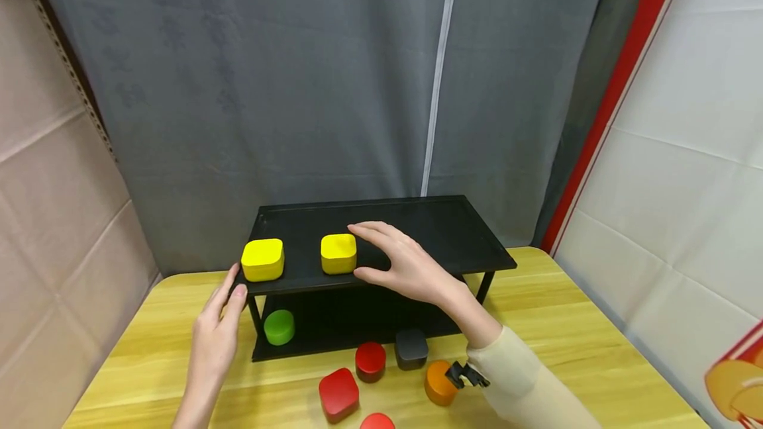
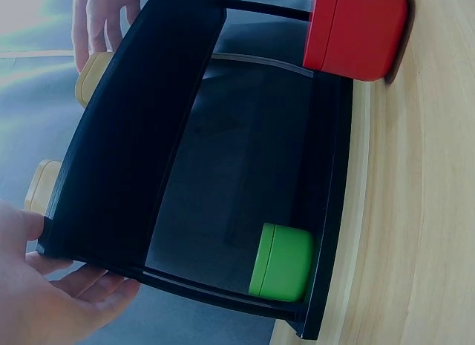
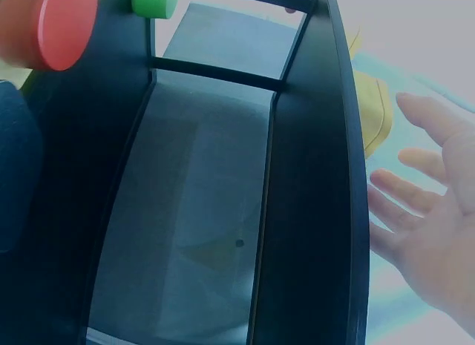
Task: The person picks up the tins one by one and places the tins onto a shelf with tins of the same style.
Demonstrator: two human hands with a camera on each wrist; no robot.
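Observation:
A black two-level rack [image 1: 381, 234] stands on the wooden table. Two yellow rounded-square boxes rest on its upper board, a left one [image 1: 263, 261] and another [image 1: 338, 254] nearer the middle. My right hand [image 1: 405, 262] hovers just right of the middle yellow box, thumb and fingers spread, holding nothing. At the rack's left front corner is my left hand [image 1: 216, 330]; its thumb and fairly straight fingers touch the edge beside the left box. The left wrist view shows those fingers [image 2: 96, 289] along the rack's end. A green round box [image 1: 279, 328] sits on the lower board.
On the table before the rack lie a red square box [image 1: 338, 396], a red round one [image 1: 370, 361], another red one [image 1: 377, 422] cut by the frame, a dark grey square box [image 1: 411, 349] and an orange round one [image 1: 440, 382]. A grey curtain [image 1: 298, 85] hangs behind.

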